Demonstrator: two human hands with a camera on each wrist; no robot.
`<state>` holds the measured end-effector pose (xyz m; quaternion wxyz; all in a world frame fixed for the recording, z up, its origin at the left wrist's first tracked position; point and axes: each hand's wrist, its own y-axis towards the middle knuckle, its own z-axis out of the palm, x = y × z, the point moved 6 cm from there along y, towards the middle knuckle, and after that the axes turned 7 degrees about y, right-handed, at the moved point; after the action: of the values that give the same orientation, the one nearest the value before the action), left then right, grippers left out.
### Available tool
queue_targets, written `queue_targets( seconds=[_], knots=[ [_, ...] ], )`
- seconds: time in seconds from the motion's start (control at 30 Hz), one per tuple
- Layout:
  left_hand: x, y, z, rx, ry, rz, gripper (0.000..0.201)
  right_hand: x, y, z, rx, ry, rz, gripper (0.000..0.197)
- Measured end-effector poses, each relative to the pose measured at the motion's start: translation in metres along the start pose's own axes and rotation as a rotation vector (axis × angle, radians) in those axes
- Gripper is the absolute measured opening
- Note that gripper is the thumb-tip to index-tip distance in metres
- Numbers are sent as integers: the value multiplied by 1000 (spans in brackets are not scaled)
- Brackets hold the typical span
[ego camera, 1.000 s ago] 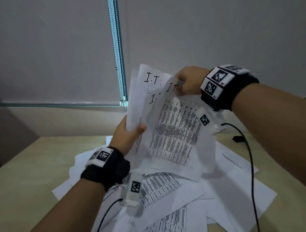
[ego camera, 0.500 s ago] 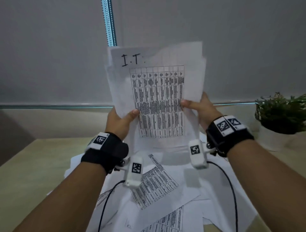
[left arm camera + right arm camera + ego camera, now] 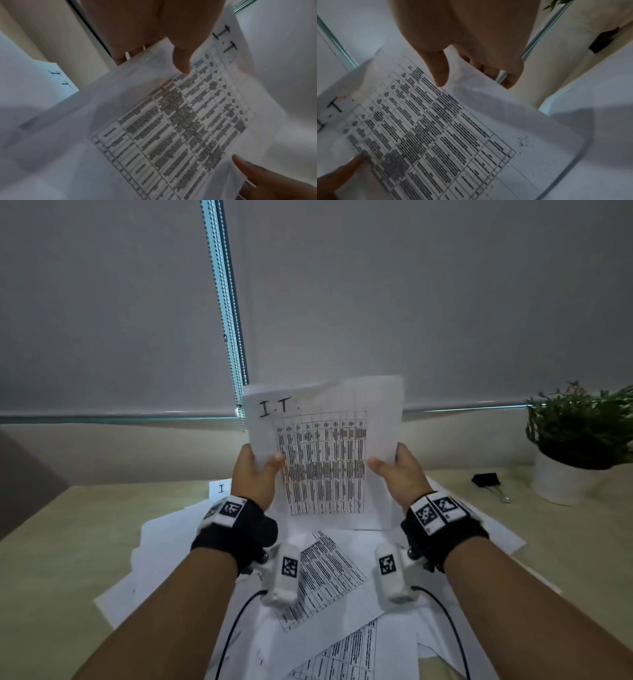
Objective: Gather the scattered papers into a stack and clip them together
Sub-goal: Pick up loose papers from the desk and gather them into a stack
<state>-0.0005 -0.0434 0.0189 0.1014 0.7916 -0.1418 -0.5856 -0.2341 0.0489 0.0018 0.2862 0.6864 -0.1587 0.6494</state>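
Both hands, left hand [image 3: 255, 474] and right hand [image 3: 399, 474], grip upright papers [image 3: 325, 453] above the paper-strewn table [image 3: 61, 535].

Upright paper stack [image 3: 323, 460] between hands

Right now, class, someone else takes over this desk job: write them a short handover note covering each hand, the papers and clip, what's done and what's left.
Left hand and right hand each grip a side edge of the upright held sheets, thumbs in front. Loose papers lie scattered on the table. The black binder clip sits unused beside the potted plant.
Done: a few sheets gathered.
Left: collect the rest, square the stack, clip it.
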Motion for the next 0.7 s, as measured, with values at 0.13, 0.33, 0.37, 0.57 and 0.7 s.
queue_targets(
  seconds=[0.13,0.33,0.37,0.57,0.7],
  knots=[
    [-28,10,-6,-32,-126,75,39,34,8,2,-27,35,-104,31],
    [-16,7,-4,67,-163,-29,68,20,-1,-8,-11,84,5,52],
    [-14,4,0,88,-114,-6,55,14,-5,-5,10,35,15,49],
    [-21,7,-12,-107,-268,-29,24,-9,-19,-34,-345,235,83,74],
    [-30,0,-1,-51,-583,-150,17,-41,-36,-1,-141,636,404,69]
  ],
)
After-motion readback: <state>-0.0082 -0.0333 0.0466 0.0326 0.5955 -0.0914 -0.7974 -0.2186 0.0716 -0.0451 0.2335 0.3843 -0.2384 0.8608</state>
